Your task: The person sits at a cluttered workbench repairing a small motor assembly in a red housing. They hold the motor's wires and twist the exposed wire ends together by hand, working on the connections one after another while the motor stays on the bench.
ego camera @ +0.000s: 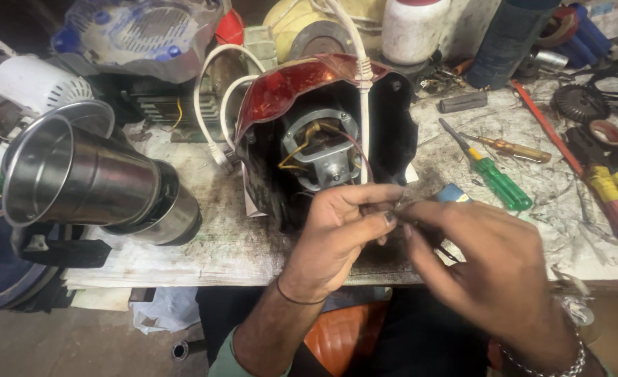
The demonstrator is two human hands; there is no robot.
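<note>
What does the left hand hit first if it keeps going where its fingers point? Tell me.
Probably the right hand: the left hand points right, fingertips nearly meeting it over thin wires. Depth unclear.

Steel jar left of motor housing, screwdriver right.

Dim workshop light, glare on steel jar, hands perhaps slightly motion-blurred, dark shadowed corners

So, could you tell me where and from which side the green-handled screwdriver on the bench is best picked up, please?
Grip the green-handled screwdriver by its thick green handle, coming from above. It lies flat on the workbench, blade pointing up-left, with bare bench on both sides of the handle.
</note>
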